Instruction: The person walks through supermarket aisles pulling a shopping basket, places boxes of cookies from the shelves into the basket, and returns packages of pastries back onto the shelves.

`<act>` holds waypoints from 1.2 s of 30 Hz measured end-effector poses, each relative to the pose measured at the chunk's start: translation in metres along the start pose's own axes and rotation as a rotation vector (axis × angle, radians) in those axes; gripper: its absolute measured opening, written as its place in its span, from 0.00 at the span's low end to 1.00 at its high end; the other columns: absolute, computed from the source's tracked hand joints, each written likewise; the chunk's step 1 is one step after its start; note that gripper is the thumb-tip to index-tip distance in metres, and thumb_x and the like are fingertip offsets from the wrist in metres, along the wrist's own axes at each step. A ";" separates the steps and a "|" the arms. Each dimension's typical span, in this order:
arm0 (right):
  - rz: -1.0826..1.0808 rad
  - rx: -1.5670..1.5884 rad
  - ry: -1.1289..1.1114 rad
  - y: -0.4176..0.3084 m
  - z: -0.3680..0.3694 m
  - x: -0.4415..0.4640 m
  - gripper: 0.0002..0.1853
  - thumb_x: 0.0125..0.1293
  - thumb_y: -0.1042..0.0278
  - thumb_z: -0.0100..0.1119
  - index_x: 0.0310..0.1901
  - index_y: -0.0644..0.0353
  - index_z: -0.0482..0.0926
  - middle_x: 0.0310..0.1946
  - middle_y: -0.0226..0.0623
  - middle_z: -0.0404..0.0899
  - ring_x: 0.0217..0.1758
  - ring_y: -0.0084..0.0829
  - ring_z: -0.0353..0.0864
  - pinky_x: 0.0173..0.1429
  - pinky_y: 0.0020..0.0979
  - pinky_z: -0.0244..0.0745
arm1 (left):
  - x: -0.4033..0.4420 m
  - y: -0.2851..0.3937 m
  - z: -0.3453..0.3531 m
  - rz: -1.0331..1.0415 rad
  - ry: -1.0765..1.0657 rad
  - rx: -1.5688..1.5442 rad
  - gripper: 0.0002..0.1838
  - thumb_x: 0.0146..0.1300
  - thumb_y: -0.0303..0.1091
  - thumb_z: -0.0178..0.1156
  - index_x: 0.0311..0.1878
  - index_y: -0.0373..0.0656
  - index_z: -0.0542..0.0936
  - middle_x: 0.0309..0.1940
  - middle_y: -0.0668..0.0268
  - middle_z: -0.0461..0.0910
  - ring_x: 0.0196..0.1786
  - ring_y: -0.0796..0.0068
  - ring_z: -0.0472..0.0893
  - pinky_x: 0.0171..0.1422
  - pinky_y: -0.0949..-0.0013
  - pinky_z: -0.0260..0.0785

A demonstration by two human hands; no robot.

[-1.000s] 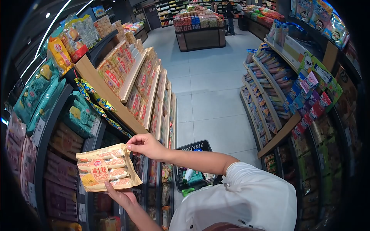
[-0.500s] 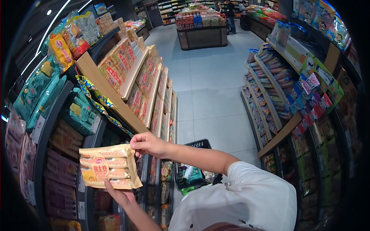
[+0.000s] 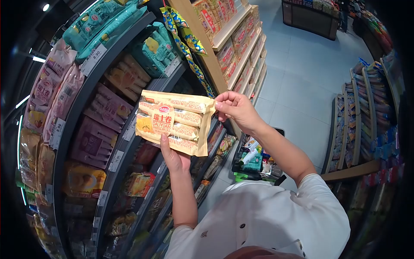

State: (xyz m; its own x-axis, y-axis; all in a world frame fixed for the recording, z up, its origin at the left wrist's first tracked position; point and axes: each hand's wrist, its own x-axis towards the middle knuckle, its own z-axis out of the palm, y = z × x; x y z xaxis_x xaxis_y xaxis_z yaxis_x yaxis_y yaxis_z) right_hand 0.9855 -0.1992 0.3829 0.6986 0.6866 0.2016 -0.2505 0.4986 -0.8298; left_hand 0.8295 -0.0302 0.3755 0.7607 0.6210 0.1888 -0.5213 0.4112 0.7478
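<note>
A yellow pack of Swiss rolls (image 3: 183, 125) with a clear front is held up before me, several wrapped rolls showing inside. My left hand (image 3: 174, 157) grips it from below, thumb on the front and the other fingers hidden behind. At the pack's upper right corner, my right hand (image 3: 235, 111) pinches the edge between thumb and fingers. Behind the pack stands a dark shelf rack (image 3: 144, 118) of packaged cakes, including purple packs (image 3: 95, 140) and teal packs (image 3: 156, 49).
A black shopping basket (image 3: 236, 166) holding several goods is on the floor beyond my right forearm. Wooden shelves (image 3: 235, 36) of boxed snacks line the aisle's left. Curved snack shelves (image 3: 360, 116) stand on the right, and a display island (image 3: 310, 19) is farther off.
My view has turned left and down toward the rack, so the pack and both hands appear farther right and higher. Both hands keep hold of the pack.
</note>
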 end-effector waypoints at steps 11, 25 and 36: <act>-0.055 -0.099 -0.049 -0.004 0.003 -0.001 0.09 0.72 0.65 0.62 0.42 0.63 0.81 0.32 0.29 0.82 0.29 0.15 0.78 0.35 0.20 0.76 | 0.000 -0.004 -0.006 0.020 -0.035 0.011 0.40 0.70 0.53 0.57 0.76 0.43 0.55 0.72 0.56 0.64 0.72 0.57 0.67 0.75 0.51 0.62; -0.253 -0.181 -0.101 0.017 -0.007 0.007 0.09 0.72 0.65 0.62 0.38 0.62 0.79 0.29 0.23 0.77 0.30 0.13 0.75 0.35 0.20 0.75 | -0.002 -0.004 0.000 -0.041 -0.012 -0.003 0.40 0.68 0.53 0.59 0.76 0.44 0.56 0.72 0.57 0.64 0.71 0.58 0.68 0.75 0.51 0.63; -0.293 -0.082 -0.127 0.007 -0.003 0.004 0.13 0.67 0.70 0.67 0.49 0.62 0.76 0.46 0.30 0.79 0.42 0.14 0.77 0.45 0.19 0.77 | 0.001 -0.005 0.000 -0.131 -0.027 -0.062 0.38 0.71 0.52 0.53 0.77 0.43 0.55 0.72 0.55 0.64 0.71 0.57 0.69 0.74 0.51 0.65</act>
State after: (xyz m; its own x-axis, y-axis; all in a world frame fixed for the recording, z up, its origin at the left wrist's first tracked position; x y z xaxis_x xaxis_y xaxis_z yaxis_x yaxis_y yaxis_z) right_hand 0.9888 -0.1941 0.3761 0.6426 0.5830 0.4971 0.0076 0.6439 -0.7651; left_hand 0.8325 -0.0313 0.3721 0.8335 0.5416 0.1095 -0.4388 0.5284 0.7268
